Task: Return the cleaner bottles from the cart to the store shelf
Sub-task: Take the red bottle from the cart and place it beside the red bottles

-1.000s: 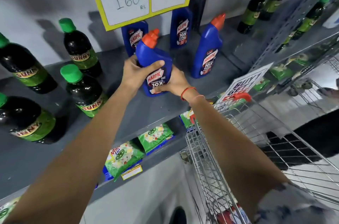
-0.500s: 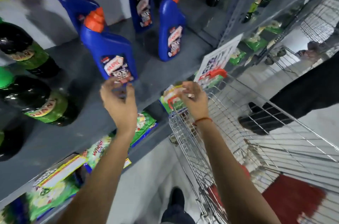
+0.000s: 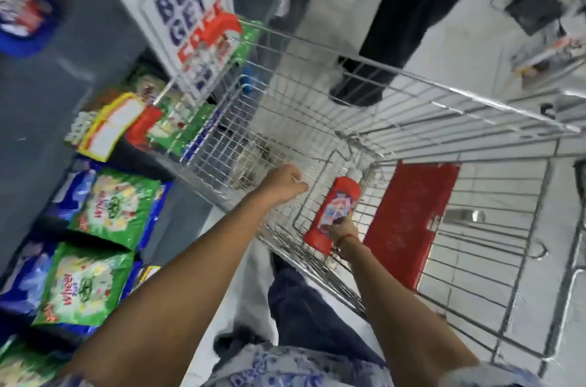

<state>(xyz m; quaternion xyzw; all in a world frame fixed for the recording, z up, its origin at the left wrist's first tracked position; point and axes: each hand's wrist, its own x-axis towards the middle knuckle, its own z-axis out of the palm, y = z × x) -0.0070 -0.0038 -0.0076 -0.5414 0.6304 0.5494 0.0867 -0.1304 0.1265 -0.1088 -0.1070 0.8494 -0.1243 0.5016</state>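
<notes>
A red cleaner bottle (image 3: 329, 212) with a pale label lies inside the wire cart (image 3: 412, 82), near its close left corner. My right hand (image 3: 344, 232) is down in the cart and grips the bottle's lower end. My left hand (image 3: 285, 181) hovers over the cart's left side with its fingers curled and nothing in them. A blue cleaner bottle (image 3: 22, 22) stands blurred on the grey shelf (image 3: 41, 107) at the upper left.
A "BUY GET" sign (image 3: 187, 22) juts from the shelf edge over the cart's far left corner. Green detergent packets (image 3: 111, 206) fill the lower shelf. The cart's red flap (image 3: 409, 221) lies at the right. Another person's black trouser leg (image 3: 412, 6) stands beyond the cart.
Both hands let go of the blue bottle on the shelf and dropped away. My view swung down to the cart, where my right hand took hold of a red bottle.
</notes>
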